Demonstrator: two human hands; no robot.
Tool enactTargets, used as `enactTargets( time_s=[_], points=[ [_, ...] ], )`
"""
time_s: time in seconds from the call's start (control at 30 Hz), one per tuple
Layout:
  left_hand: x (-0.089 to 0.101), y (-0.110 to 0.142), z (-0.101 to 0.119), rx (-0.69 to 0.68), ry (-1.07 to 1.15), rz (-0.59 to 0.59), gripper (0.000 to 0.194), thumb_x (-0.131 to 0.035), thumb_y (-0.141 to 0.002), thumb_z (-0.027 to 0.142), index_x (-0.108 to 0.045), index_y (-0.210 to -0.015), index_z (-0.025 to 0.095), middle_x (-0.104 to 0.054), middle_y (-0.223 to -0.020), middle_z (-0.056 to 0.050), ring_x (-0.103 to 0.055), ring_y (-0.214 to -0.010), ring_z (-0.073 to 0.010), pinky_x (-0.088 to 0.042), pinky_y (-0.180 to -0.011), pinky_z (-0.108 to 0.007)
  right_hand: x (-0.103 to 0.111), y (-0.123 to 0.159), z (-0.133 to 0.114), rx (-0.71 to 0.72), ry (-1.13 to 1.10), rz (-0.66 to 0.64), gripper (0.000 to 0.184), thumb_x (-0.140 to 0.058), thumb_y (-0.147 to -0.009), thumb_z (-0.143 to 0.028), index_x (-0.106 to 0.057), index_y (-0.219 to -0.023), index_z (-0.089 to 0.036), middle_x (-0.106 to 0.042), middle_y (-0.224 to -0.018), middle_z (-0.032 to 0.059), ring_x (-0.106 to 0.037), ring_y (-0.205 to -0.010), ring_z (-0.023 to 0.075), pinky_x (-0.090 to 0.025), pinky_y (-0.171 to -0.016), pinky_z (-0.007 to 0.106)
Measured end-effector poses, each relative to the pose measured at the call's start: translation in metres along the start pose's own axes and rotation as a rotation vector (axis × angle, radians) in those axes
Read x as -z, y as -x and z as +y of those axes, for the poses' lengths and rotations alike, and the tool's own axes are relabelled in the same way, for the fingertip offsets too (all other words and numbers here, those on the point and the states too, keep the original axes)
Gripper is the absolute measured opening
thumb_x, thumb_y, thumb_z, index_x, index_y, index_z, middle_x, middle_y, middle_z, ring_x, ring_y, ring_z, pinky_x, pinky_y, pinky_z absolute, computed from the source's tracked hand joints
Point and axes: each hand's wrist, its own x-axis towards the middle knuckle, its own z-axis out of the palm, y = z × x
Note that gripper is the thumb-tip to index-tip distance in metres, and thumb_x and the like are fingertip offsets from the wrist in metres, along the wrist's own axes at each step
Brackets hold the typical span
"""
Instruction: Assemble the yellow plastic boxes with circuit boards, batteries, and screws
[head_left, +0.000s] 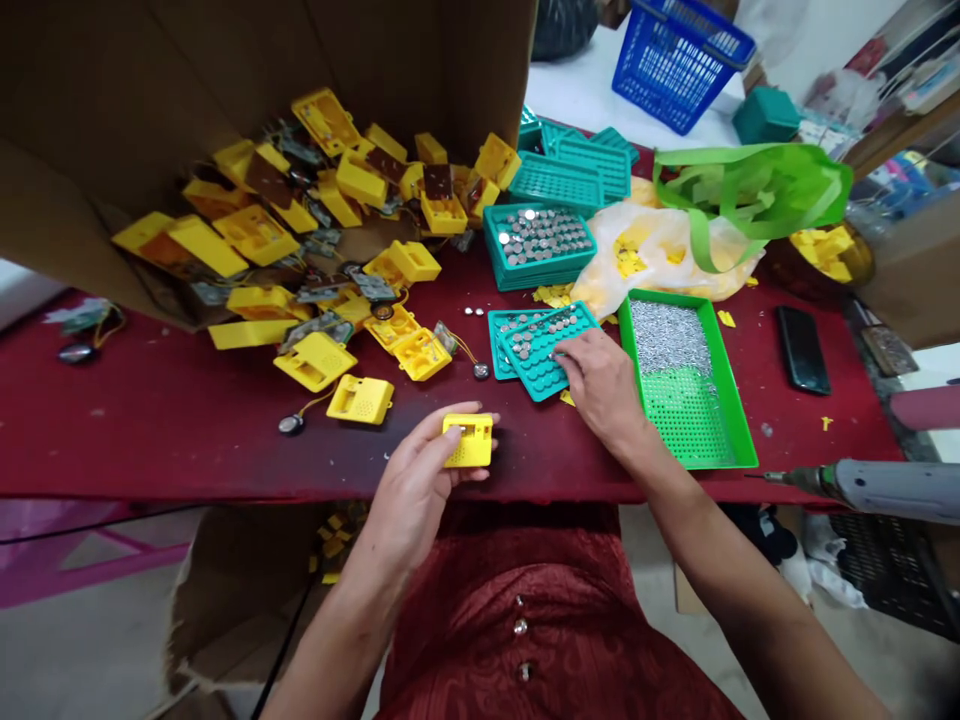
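Left grip (pixel 417 468) pinches yellow case (pixel 472 450); right grip (pixel 602 384), at teal tray (pixel 539 378), I cannot tell.

Single head-worn view, wide. Looks forward and steeply down from above the wearer's lap (pixel 517 560). Bench (pixel 150 430) near; left fingers (pixel 441 452) and right fingers (pixel 579 352) mid-frame; sight reaches blue basket (pixel 675 70) well beyond them.

blue basket (pixel 670 75) on white surface (pixel 581 95) | black phone (pixel 802 348) lying flat | green bag (pixel 802 190)
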Motion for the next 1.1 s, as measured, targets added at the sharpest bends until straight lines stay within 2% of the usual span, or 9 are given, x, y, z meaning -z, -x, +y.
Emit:
enactTargets(
  time_s=[0.17,0.37,0.47,0.63,0.7,0.8,0.93,1.1],
  points=[
    [-0.005,-0.003,-0.004,0.052,0.052,-0.028,0.042,-0.074,-0.077,0.029,-0.065,-0.114,0.012,-0.074,-0.104,-0.011,-0.071,-0.086,-0.0219,-0.058,-0.068,-0.029,-0.008,-0.006,0.000,-0.006,0.075,-0.049,0.026,-0.044,-0.092,-0.016,-0.068,-0.082,-0.017,-0.055,-0.083,0.0099,-0.051,-0.082,0.0215,-0.046,-0.077,0.038],
    [-0.010,-0.007,-0.011,0.069,0.127,-0.099,0.043,-0.073,-0.076,0.018,-0.061,-0.117,0.015,-0.071,-0.112,-0.011,-0.070,-0.094,-0.0205,-0.057,-0.078,-0.031,0.003,-0.002,0.006,0.012,0.053,-0.104,0.017,-0.052,-0.091,-0.017,-0.064,-0.078,-0.017,-0.057,-0.084,0.0093,-0.053,-0.085,0.0230,-0.044,-0.082,0.041],
    [-0.011,-0.007,-0.013,0.048,0.109,-0.094,0.044,-0.074,-0.076,0.018,-0.061,-0.118,0.015,-0.071,-0.113,-0.010,-0.069,-0.096,-0.0194,-0.057,-0.081,-0.031,0.007,-0.003,0.010,0.050,0.028,-0.139,0.009,-0.059,-0.087,-0.017,-0.062,-0.078,-0.017,-0.059,-0.084,0.0072,-0.054,-0.084,0.0217,-0.043,-0.080,0.039],
    [-0.012,-0.008,-0.017,0.014,0.067,-0.086,0.045,-0.076,-0.075,0.019,-0.062,-0.117,0.015,-0.071,-0.111,-0.010,-0.069,-0.097,-0.0204,-0.056,-0.085,-0.033,0.012,-0.004,0.008,0.052,0.017,-0.163,0.009,-0.062,-0.085,-0.015,-0.061,-0.077,-0.017,-0.060,-0.083,0.0074,-0.055,-0.084,0.0222,-0.043,-0.079,0.038],
    [-0.013,-0.009,-0.019,-0.007,0.057,-0.076,0.045,-0.076,-0.074,0.018,-0.063,-0.117,0.016,-0.072,-0.109,-0.008,-0.069,-0.094,-0.0188,-0.056,-0.083,-0.031,0.015,0.002,0.000,0.045,-0.049,-0.102,0.009,-0.062,-0.086,-0.016,-0.062,-0.076,-0.017,-0.061,-0.083,0.0074,-0.056,-0.085,0.0221,-0.043,-0.081,0.038],
    [-0.017,-0.011,-0.021,-0.027,0.037,-0.060,0.044,-0.077,-0.073,0.017,-0.064,-0.115,0.016,-0.072,-0.103,-0.006,-0.068,-0.089,-0.0166,-0.056,-0.081,-0.029,0.017,0.018,-0.021,0.024,-0.299,-0.050,0.010,-0.062,-0.086,-0.018,-0.063,-0.076,-0.019,-0.063,-0.081,0.0035,-0.057,-0.081,0.0176,-0.044,-0.079,0.034],
    [-0.023,-0.012,-0.022,-0.048,0.003,-0.083,0.043,-0.078,-0.072,0.019,-0.064,-0.113,0.017,-0.071,-0.105,-0.006,-0.068,-0.090,-0.0171,-0.056,-0.082,-0.030,0.008,0.038,-0.047,-0.111,-0.603,-0.159,0.007,-0.062,-0.083,-0.017,-0.064,-0.076,-0.019,-0.063,-0.077,0.0001,-0.056,-0.073,0.0125,-0.045,-0.070,0.027],
    [-0.026,-0.010,-0.024,-0.099,-0.112,-0.077,0.043,-0.075,-0.074,0.018,-0.061,-0.114,0.016,-0.072,-0.106,-0.007,-0.067,-0.093,-0.0176,-0.054,-0.086,-0.030,-0.005,0.044,-0.051,-0.272,-0.662,-0.169,0.006,-0.063,-0.079,-0.021,-0.064,-0.074,-0.018,-0.062,-0.074,0.0003,-0.052,-0.065,0.0112,-0.043,-0.064,0.027]
  ],
)
